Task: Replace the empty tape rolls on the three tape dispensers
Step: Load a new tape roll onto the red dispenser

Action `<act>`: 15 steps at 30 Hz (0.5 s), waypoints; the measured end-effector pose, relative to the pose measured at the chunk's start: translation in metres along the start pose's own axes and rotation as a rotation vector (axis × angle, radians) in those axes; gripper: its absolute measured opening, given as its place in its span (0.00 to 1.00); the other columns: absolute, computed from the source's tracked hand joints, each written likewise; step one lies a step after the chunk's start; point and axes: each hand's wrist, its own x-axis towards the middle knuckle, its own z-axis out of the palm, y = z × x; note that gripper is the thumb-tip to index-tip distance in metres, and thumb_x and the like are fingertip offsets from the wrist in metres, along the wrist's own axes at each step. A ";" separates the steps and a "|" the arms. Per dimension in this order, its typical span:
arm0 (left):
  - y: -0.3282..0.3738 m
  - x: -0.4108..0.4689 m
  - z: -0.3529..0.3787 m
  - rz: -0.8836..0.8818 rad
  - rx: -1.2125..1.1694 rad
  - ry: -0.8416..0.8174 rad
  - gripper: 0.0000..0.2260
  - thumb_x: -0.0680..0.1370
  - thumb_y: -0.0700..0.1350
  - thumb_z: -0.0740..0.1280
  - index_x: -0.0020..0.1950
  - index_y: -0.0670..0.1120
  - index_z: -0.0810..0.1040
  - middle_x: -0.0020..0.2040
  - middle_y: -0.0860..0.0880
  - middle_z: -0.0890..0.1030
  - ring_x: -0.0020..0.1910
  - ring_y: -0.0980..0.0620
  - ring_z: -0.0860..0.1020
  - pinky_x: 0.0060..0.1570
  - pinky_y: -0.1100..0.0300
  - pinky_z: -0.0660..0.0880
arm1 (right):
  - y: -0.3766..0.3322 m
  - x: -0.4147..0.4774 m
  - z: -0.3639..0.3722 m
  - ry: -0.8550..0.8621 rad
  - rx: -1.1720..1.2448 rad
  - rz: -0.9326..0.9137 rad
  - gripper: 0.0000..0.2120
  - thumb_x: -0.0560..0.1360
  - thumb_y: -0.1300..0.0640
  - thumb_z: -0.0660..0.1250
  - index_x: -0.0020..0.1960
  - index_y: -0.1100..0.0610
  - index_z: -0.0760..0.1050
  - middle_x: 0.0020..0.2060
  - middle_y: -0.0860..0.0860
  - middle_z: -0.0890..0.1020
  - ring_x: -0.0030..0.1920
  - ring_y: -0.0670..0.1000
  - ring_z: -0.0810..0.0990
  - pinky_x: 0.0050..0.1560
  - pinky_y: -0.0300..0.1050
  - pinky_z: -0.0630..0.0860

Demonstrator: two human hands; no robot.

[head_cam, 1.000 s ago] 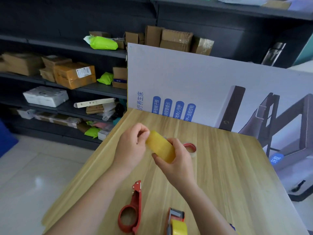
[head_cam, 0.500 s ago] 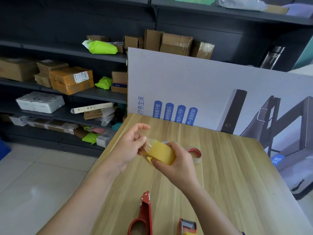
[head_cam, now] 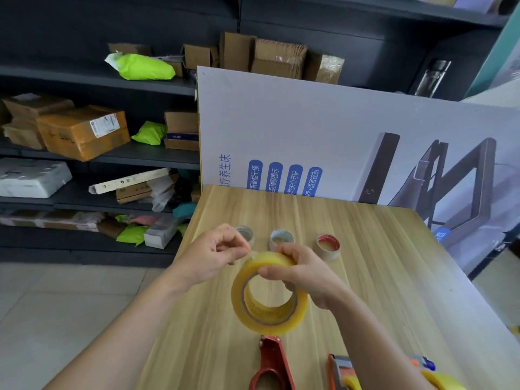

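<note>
Above the middle of the wooden table [head_cam: 394,277], a full yellow tape roll [head_cam: 284,326] is held up with its hole facing the camera. The right hand [head_cam: 304,274] grips its top rim, thumb in front and fingers curled behind. The left hand [head_cam: 208,257] pinches the tape's loose end at the roll's upper left. Toward the far edge, three empty cores [head_cam: 281,239] stand in a row. At the near edge lie a red dispenser [head_cam: 271,361] and, just beside it, a second dispenser [head_cam: 340,370].

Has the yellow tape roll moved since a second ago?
Yes. The yellow tape roll has come toward the person, away from the red-cored empty roll.
</note>
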 end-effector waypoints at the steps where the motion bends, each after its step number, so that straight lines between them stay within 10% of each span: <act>1: -0.006 -0.002 0.002 -0.050 -0.124 -0.038 0.04 0.76 0.44 0.68 0.42 0.49 0.81 0.45 0.51 0.81 0.44 0.52 0.79 0.44 0.61 0.76 | 0.000 0.001 0.003 -0.013 0.036 0.017 0.17 0.60 0.48 0.79 0.43 0.55 0.78 0.31 0.47 0.76 0.28 0.45 0.72 0.31 0.39 0.67; 8: -0.040 -0.023 0.022 -0.243 -0.462 -0.212 0.13 0.75 0.51 0.68 0.54 0.44 0.77 0.52 0.37 0.82 0.52 0.40 0.81 0.51 0.50 0.78 | 0.021 0.001 0.015 0.019 0.077 0.150 0.20 0.62 0.49 0.78 0.48 0.59 0.78 0.34 0.51 0.80 0.29 0.47 0.73 0.31 0.42 0.70; 15: -0.071 -0.044 0.045 -0.469 -0.456 -0.079 0.17 0.64 0.37 0.77 0.51 0.40 0.80 0.43 0.42 0.83 0.40 0.44 0.82 0.40 0.53 0.80 | 0.074 -0.005 0.027 0.115 0.123 0.284 0.25 0.75 0.37 0.64 0.50 0.60 0.81 0.43 0.51 0.85 0.43 0.47 0.81 0.47 0.43 0.76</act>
